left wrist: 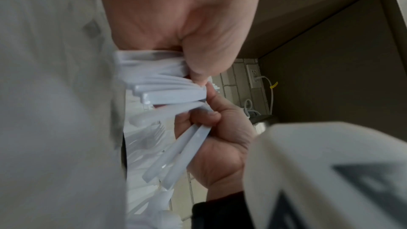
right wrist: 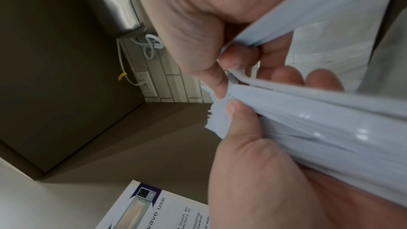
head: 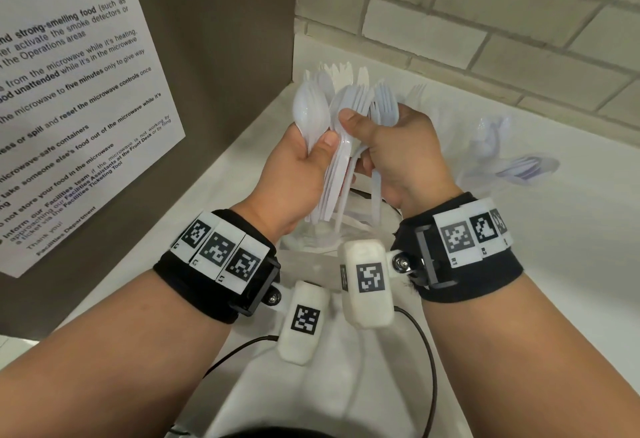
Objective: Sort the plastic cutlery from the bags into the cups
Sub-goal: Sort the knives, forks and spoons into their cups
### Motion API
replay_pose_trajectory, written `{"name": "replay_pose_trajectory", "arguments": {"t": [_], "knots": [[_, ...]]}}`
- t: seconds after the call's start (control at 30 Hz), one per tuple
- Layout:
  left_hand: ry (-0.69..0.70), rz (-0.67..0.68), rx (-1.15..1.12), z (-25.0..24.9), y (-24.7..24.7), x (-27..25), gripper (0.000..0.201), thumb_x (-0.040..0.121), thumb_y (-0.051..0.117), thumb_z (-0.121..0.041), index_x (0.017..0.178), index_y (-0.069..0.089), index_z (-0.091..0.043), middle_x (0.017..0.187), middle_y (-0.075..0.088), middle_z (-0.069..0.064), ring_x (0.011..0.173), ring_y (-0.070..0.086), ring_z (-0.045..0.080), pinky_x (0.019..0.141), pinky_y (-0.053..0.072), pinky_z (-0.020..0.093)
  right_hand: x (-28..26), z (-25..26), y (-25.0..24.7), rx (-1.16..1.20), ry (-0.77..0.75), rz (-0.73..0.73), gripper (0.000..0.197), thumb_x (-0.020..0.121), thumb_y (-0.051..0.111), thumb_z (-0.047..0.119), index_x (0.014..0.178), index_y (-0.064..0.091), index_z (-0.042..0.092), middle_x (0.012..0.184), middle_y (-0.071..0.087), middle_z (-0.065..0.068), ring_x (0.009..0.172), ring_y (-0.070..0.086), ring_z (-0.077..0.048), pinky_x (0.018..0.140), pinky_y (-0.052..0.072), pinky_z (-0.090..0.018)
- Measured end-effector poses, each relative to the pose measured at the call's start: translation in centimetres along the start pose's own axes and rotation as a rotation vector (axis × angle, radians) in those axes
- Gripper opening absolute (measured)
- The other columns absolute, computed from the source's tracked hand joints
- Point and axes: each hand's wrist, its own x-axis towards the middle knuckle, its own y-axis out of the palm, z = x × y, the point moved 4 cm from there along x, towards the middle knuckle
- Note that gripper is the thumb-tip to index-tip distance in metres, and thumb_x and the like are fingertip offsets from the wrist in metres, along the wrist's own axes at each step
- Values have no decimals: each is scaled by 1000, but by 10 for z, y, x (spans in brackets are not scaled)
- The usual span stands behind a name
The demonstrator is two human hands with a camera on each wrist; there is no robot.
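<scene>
Above the white tabletop [head: 519,264], the left hand [head: 298,174] grips a fan of spoons [head: 311,111] while the right hand [head: 401,146] pinches forks [head: 381,101]. The cutlery (light, stiff, slick, probably brittle) is best held by the handles, bunched.

Black wristbands [head: 214,285] carry white, seemingly coded tags [head: 221,247] and cables [head: 429,351].
</scene>
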Motion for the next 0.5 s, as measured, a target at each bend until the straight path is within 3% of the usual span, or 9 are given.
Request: {"name": "replay_pose_trajectory", "arguments": {"t": [0.13, 0.23, 0.3, 0.37, 0.43, 0.5], "knots": [[-22, -42, 36, 2, -1, 0, 43, 92, 48, -38, 133, 51, -23, 119, 68, 0, 109, 65, 19, 95, 52, 47, -1, -2, -1, 32, 9, -26, 11, 86, 70, 9, 96, 66, 6, 81, 70, -10, 61, 67, -19, 56, 55, -33], [-39, -63, 77, 4, -1, 1, 47, 88, 49, -45, 130, 53, -24, 116, 68, -1, 107, 66, 18, 94, 53, 45, -1, -3, -1, 26, 20, -53, 16, 86, 70, 12, 100, 66, 5, 86, 71, -13, 65, 68, -24, 58, 59, -44], [-45, -65, 125, 5, 0, 1, 51, 85, 50, -51, 127, 53, -23, 115, 69, -1, 107, 65, 18, 95, 52, 45, -1, -4, -2, 0, 25, -83, 16, 86, 70, 16, 99, 65, 7, 87, 72, -10, 64, 69, -22, 55, 58, -38], [-48, -63, 182, 3, 0, 0, 46, 90, 50, -47, 128, 52, -21, 114, 68, -2, 107, 65, 15, 96, 51, 43, -1, -5, -3, -21, 22, -100, 10, 88, 68, 17, 95, 65, 11, 86, 72, -8, 67, 70, -20, 55, 58, -34], [-36, -77, 226, 1, 0, -1, 36, 97, 48, -37, 128, 51, -18, 113, 67, -1, 103, 65, 13, 94, 52, 40, -1, -6, -3, -53, 10, -127, 5, 89, 66, 19, 85, 63, 17, 88, 71, -9, 77, 71, -25, 62, 60, -39], [-43, -101, 232, 1, 0, -2, 30, 100, 47, -31, 125, 49, -14, 105, 68, 5, 86, 70, 14, 81, 58, 38, 0, -8, -3, -81, 3, -149, 9, 90, 64, 22, 82, 63, 17, 90, 71, -12, 82, 70, -29, 73, 60, -44]]}}
